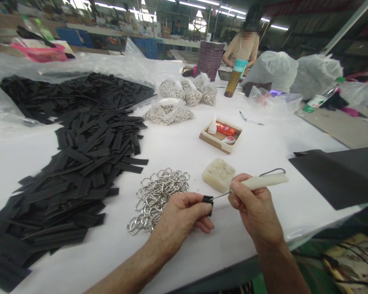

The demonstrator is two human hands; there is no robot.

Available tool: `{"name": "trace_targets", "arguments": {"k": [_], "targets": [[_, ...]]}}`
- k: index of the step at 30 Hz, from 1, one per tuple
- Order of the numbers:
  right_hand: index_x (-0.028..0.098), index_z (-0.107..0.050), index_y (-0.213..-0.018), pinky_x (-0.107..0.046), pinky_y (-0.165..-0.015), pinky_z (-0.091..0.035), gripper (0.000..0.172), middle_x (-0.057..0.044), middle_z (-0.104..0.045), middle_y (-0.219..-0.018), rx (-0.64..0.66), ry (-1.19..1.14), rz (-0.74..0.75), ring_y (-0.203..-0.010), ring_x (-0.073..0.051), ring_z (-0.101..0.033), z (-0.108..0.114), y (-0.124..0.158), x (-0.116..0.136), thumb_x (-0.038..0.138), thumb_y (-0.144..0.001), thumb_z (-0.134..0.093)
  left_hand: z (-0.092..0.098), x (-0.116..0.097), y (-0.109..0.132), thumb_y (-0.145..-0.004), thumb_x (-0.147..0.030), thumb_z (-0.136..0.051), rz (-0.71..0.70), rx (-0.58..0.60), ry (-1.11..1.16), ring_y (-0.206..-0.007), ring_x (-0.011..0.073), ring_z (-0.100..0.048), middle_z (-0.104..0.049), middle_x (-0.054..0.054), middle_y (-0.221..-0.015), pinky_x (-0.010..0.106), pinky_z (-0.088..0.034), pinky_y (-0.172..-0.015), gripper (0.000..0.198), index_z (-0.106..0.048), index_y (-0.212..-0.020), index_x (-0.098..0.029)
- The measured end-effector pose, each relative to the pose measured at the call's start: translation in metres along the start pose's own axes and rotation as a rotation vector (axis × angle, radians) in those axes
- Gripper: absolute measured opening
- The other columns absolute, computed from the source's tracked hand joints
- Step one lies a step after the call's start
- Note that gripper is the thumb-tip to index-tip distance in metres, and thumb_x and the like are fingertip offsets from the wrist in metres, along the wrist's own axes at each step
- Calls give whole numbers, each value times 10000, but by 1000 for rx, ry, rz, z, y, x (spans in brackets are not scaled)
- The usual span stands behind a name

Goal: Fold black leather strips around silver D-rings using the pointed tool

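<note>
Between thumb and fingers my left hand [187, 214] pinches a small folded black strip [207, 201]. My right hand [254, 204] is closed round the pale handle of an awl [265, 181], which has a dark cord loop at its end. The awl's thin metal shaft reaches left to the strip; whether the tip has gone into it I cannot tell. Just left of my left hand lies a pile of metal D-rings [159, 198]. A yellowish wax-like block [218, 174] sits right behind the hands. Loose black strips [92, 163] spread in a large heap at the left.
Behind the block stands a small open box [221, 136] with a red packet and white pieces. Bags of metal rings [170, 112], a pen [250, 119] and a bottle [235, 77] lie farther back. A black sheet [340, 175] covers the right edge. A co-worker [242, 47] is across the table.
</note>
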State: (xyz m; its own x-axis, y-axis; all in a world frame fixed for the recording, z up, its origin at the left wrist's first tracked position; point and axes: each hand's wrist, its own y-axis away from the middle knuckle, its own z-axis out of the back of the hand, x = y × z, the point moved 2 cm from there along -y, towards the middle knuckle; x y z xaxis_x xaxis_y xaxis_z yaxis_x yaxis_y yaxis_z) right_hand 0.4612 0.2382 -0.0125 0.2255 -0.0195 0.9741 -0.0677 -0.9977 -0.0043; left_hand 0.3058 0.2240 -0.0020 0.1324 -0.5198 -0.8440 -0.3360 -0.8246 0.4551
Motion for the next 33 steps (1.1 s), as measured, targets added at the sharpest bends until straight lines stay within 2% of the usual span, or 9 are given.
{"name": "trace_targets", "arguments": {"k": [21, 29, 31, 33], "targets": [[174, -504, -698, -223, -428, -161, 215, 83, -333, -488, 174, 28, -104, -461, -69, -237, -5, -14, 1, 298, -772, -664, 1, 2, 0, -715, -248, -585, 16, 2, -14, -454, 109, -566, -637, 32, -496, 202, -444, -505, 167, -586, -585, -142], [178, -455, -677, -199, -389, -88, 270, 97, -326, -467, 336, 3, -294, -411, -42, -172, -14, -33, 8, 319, -703, -684, 1, 5, 0, -688, -270, -589, 24, -3, 22, -408, 104, -534, -612, 35, -456, 199, -416, -460, 178, -560, -562, -147], [179, -458, -677, -199, -389, -109, 260, 95, -318, -478, 389, 52, -274, -414, -45, -182, -16, -33, 12, 323, -725, -669, 1, 6, 0, -678, -281, -600, 20, -4, 33, -398, 107, -531, -607, 37, -447, 202, -413, -448, 184, -557, -559, -147], [176, -484, -670, -203, -398, -149, 244, 85, -316, -494, 389, 171, -181, -432, -55, -219, -17, -28, 22, 329, -758, -652, 1, 6, 0, -671, -287, -604, 10, -5, 42, -385, 110, -526, -601, 39, -438, 204, -411, -434, 190, -558, -555, -145]]}}
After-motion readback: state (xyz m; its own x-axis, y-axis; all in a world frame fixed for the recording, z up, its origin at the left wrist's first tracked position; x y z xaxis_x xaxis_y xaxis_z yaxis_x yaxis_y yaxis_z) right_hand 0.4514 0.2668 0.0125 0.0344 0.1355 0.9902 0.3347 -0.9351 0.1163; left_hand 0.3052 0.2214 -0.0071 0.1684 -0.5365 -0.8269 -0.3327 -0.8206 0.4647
